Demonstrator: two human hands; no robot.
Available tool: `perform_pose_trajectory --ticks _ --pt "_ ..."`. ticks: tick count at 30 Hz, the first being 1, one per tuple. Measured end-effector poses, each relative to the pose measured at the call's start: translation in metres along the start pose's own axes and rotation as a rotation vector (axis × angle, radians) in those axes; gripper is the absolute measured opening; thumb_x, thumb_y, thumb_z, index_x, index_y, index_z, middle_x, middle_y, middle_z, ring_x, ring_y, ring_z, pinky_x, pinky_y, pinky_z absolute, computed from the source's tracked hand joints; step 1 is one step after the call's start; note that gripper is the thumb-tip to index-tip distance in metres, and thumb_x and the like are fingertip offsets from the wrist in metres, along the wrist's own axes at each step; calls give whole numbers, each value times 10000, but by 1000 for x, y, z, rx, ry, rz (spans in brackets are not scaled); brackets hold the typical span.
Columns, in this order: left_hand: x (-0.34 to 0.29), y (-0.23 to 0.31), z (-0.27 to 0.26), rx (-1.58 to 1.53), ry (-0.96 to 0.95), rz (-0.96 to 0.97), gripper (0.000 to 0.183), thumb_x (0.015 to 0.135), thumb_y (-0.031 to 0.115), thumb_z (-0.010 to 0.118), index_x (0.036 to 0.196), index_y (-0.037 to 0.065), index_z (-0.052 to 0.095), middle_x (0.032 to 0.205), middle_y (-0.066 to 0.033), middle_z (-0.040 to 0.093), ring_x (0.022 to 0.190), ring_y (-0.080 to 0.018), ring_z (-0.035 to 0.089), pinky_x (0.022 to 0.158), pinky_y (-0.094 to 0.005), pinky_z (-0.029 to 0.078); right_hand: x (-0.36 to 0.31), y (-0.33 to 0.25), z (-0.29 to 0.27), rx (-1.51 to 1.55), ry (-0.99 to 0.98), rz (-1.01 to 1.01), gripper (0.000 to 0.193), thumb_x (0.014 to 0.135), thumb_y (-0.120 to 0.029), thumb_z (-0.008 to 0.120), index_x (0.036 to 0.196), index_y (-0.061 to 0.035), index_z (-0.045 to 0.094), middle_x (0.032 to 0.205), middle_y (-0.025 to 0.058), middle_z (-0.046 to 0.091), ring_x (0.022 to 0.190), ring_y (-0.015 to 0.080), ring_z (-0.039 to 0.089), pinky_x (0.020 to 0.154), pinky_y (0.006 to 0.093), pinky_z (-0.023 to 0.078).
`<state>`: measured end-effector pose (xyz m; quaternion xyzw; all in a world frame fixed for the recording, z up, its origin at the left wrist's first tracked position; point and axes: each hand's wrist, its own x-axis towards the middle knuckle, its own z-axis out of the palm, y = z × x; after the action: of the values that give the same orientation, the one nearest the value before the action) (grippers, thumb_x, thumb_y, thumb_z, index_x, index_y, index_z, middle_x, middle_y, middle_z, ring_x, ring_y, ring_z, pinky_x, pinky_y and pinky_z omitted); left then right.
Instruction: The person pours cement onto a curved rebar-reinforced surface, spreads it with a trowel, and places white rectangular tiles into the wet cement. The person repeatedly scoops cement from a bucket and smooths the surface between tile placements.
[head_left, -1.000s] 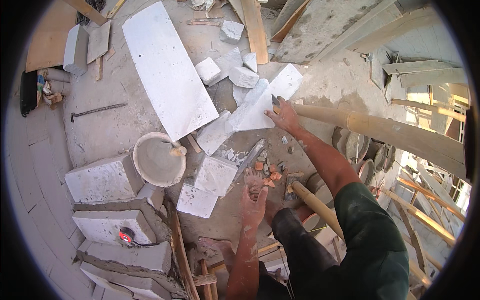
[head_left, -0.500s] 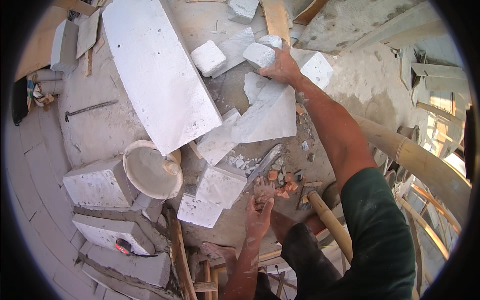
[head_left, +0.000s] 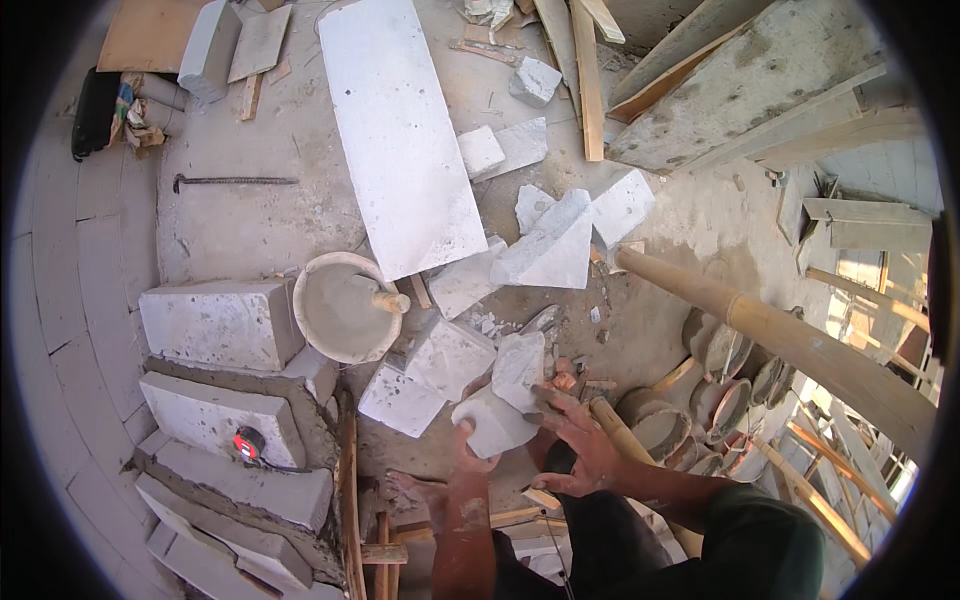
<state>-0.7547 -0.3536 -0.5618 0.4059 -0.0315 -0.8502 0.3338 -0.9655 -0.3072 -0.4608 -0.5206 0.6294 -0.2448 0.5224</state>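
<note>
Your left hand (head_left: 475, 457) grips the lower chunk (head_left: 495, 425), thumb on its near side, low in front of your knees. The upper chunk (head_left: 518, 368) sits against its far end; whether they touch firmly or one merely overlaps the other, you can't tell from here. Your right hand (head_left: 583, 448) is loosely spread, its fingertips at the chunks' right side, without a clear grasp.

With one hand doing most of the holding, the lower chunk could roll or slip, as dust might cut your grip. Your bare foot (head_left: 415, 487) is nearby, so a drop could hurt it. Fingers could also get pinched if the chunks shift together.

Just left, two blocks (head_left: 450, 358) (head_left: 400, 400) lie against each other; a knock could slide one. Brick bits (head_left: 566, 380) beyond your right hand make for uneven setting down. Farther out, the slab (head_left: 400, 140) reaches close to the bowl (head_left: 301, 300); nudging it might tip the mortar.
</note>
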Motion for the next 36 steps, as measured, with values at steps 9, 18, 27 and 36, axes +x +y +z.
perform_pose_trajectory --ticks 9,18,27,36 --pt "46 -35 -137 -299 159 -132 838 846 519 749 1493 30 537 1433 -172 639 1288 -364 646 1053 -529 550 140 90 34 678 -276 666 663 1043 -446 690 1520 -34 484 1138 107 697 897 157 705 761 288 563" --pt "106 -49 -141 170 144 -254 828 871 302 788 1578 57 433 1432 -158 621 1342 -322 603 1140 -439 485 288 177 -26 -62 504 66 269 1038 -172 628 1197 33 702 885 128 713 801 167 654 756 321 531" --pt "182 -84 -65 1136 80 -36 1442 697 307 932 1704 95 -78 1552 -331 472 1406 -464 519 1192 -499 417 369 306 -84 -808 -58 487 928 782 -405 884 1507 -9 461 1369 267 679 1304 433 638 1099 451 500" --pt "207 -47 -82 1592 -56 -275 1388 695 381 907 1711 122 -2 1459 -324 584 1320 -504 596 1141 -519 470 261 277 -115 -282 303 342 634 814 -350 920 1266 17 669 1138 232 739 1073 321 716 926 416 550"
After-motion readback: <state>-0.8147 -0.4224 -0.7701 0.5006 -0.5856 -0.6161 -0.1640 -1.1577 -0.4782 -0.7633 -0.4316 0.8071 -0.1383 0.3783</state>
